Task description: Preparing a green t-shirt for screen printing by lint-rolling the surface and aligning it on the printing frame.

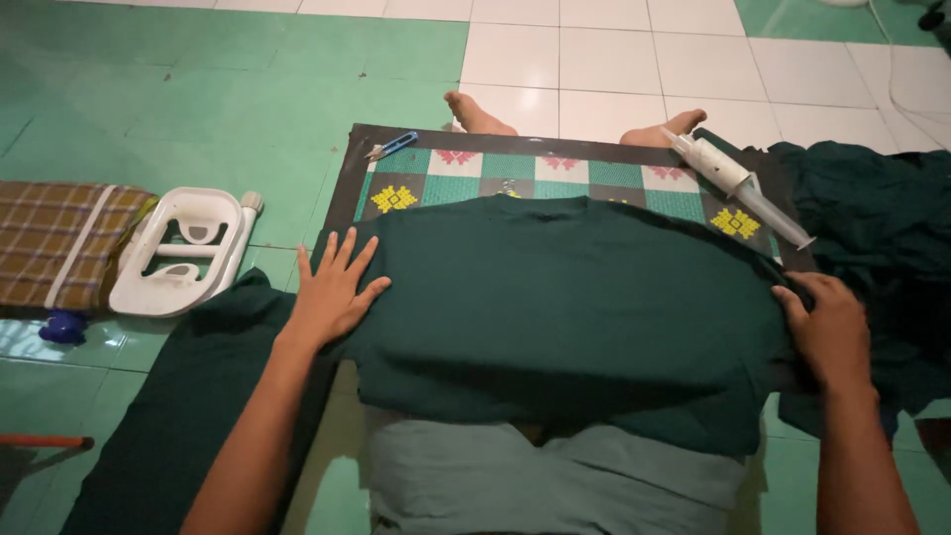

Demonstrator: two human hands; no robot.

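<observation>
A dark green garment [565,307] lies spread over a patterned mat [555,173] across my lap. My left hand [332,287] rests flat on the garment's left edge, fingers spread apart. At the right edge, my right hand [832,332] has its fingers curled onto the fabric, apparently pinching it. My two bare feet [475,114] stick out beyond the mat's far edge.
A small blue thread snipper [391,147] lies on the mat's far left corner. A large clear syringe [738,183] lies at its far right. A white plastic iron rest [183,248] and a checked cloth [54,243] sit at left; more dark green fabric [877,208] is piled at right.
</observation>
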